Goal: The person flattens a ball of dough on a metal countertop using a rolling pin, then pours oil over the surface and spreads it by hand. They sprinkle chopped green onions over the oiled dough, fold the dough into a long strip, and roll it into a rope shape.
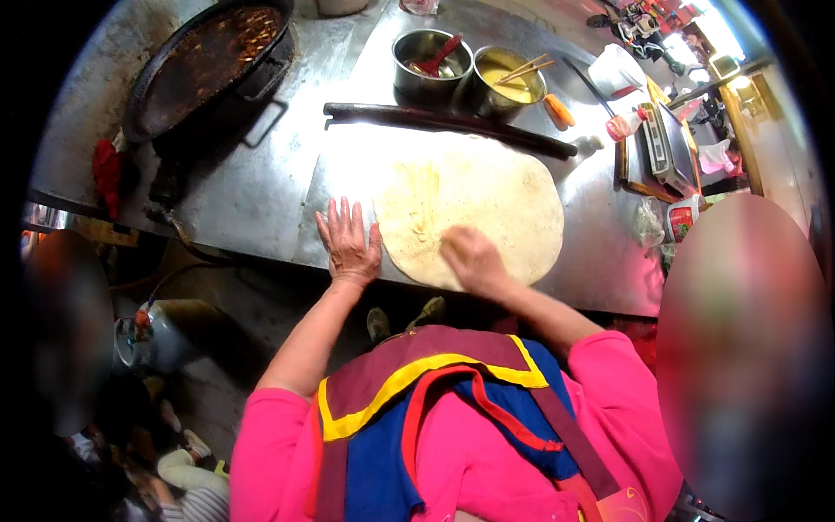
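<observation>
A wide, flat sheet of dough (496,189) lies on the steel worktop (261,215), with yellowish, greasy streaks on its left half. My left hand (347,241) rests palm down on the steel by the dough's left edge, fingers apart. Over the lower middle of the sheet, my right hand (476,258) is curled; its blurred fingers hide whether anything is held. Behind the dough lies a long dark rolling pin (450,124). Beyond it stand a metal pot (424,81) holding a red-handled utensil (440,57) and another pot (486,101) with yellow paste and chopsticks (525,70).
A large dark pan (196,72) of brown food is at the back left, above a gas cylinder (169,333). An orange object (559,111), a red-labelled bottle (625,125), a white bucket (616,72) and a scale (668,147) stand right. Blurred people flank both sides.
</observation>
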Demonstrator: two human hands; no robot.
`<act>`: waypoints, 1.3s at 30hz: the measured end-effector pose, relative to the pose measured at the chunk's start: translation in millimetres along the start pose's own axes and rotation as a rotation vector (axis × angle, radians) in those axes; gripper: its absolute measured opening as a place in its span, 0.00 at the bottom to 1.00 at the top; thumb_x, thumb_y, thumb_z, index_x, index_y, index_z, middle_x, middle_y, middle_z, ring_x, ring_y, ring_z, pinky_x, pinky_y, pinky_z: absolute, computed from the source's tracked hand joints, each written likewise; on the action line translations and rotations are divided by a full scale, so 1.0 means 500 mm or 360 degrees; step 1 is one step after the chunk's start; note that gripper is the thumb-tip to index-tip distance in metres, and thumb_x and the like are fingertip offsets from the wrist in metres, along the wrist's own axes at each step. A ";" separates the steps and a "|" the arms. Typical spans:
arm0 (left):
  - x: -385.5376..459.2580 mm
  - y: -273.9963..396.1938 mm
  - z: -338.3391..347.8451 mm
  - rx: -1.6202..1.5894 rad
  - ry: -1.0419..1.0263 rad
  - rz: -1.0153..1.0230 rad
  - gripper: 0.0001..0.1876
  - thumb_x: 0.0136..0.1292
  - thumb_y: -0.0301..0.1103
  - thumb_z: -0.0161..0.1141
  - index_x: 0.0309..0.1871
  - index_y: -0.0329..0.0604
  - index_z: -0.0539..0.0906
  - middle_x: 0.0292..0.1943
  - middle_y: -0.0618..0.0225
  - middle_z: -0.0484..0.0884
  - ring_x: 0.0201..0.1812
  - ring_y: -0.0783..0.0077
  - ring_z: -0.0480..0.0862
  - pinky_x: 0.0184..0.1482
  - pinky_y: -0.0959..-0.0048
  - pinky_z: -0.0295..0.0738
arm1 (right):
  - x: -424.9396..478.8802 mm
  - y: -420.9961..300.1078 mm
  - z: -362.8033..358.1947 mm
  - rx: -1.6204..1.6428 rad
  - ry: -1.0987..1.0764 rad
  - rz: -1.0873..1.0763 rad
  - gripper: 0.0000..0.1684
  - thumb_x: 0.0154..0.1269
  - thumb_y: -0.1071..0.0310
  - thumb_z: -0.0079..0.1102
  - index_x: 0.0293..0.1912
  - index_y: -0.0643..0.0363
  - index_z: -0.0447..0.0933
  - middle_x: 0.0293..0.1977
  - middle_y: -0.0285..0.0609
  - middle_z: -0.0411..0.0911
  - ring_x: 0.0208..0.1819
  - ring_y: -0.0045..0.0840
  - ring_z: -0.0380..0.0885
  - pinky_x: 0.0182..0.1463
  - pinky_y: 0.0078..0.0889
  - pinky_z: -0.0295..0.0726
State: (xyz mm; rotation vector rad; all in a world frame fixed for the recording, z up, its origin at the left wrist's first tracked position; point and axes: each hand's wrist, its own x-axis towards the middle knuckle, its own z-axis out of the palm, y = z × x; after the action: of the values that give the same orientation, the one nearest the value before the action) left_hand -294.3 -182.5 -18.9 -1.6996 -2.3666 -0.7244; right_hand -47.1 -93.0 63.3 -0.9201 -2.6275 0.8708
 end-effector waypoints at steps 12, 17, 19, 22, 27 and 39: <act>0.001 0.014 -0.008 -0.0001 -0.0024 -0.0040 0.30 0.73 0.44 0.53 0.69 0.26 0.73 0.73 0.41 0.68 0.80 0.40 0.55 0.80 0.37 0.37 | -0.051 0.036 -0.013 -0.0319 0.0011 -0.0121 0.35 0.74 0.55 0.59 0.69 0.71 0.67 0.67 0.61 0.69 0.71 0.48 0.67 0.76 0.48 0.66; 0.006 0.020 -0.001 -0.0018 -0.0047 -0.0007 0.30 0.73 0.44 0.53 0.69 0.26 0.73 0.73 0.41 0.68 0.79 0.40 0.56 0.80 0.37 0.37 | -0.101 0.147 -0.047 -0.0206 0.0510 0.0338 0.27 0.71 0.59 0.61 0.60 0.70 0.74 0.60 0.61 0.76 0.62 0.50 0.75 0.67 0.49 0.75; 0.007 0.027 -0.008 -0.0025 -0.0046 -0.0033 0.30 0.73 0.43 0.53 0.68 0.27 0.74 0.73 0.41 0.68 0.79 0.40 0.57 0.80 0.37 0.37 | -0.103 0.205 -0.058 -0.0375 0.0785 0.0505 0.26 0.71 0.59 0.62 0.60 0.69 0.74 0.59 0.61 0.77 0.61 0.51 0.75 0.65 0.49 0.75; 0.005 0.025 -0.005 -0.0017 -0.0023 -0.0010 0.29 0.73 0.42 0.54 0.68 0.27 0.74 0.73 0.42 0.68 0.79 0.40 0.57 0.80 0.37 0.38 | -0.149 0.168 -0.045 -0.0467 0.0757 0.0421 0.27 0.70 0.63 0.62 0.63 0.68 0.74 0.59 0.59 0.76 0.62 0.50 0.74 0.65 0.45 0.75; 0.008 0.031 -0.007 -0.0017 -0.0034 -0.0013 0.29 0.72 0.41 0.55 0.68 0.27 0.74 0.73 0.43 0.69 0.79 0.40 0.58 0.80 0.37 0.38 | -0.203 0.106 -0.057 -0.0147 0.0512 0.0285 0.23 0.69 0.67 0.64 0.60 0.68 0.77 0.57 0.59 0.77 0.60 0.49 0.76 0.66 0.43 0.75; 0.014 0.030 -0.011 -0.0061 -0.0042 -0.0039 0.29 0.72 0.42 0.55 0.68 0.28 0.74 0.72 0.43 0.70 0.78 0.40 0.59 0.80 0.37 0.38 | 0.073 0.242 -0.034 -0.0488 0.0609 0.0402 0.34 0.75 0.59 0.56 0.70 0.73 0.65 0.71 0.63 0.65 0.73 0.51 0.63 0.78 0.47 0.61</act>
State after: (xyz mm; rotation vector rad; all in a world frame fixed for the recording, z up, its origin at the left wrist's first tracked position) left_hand -283.9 -175.2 -7.0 -1.7082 -2.4109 -0.7602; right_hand -9.2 13.9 4.3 -1.3649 -2.3744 0.2942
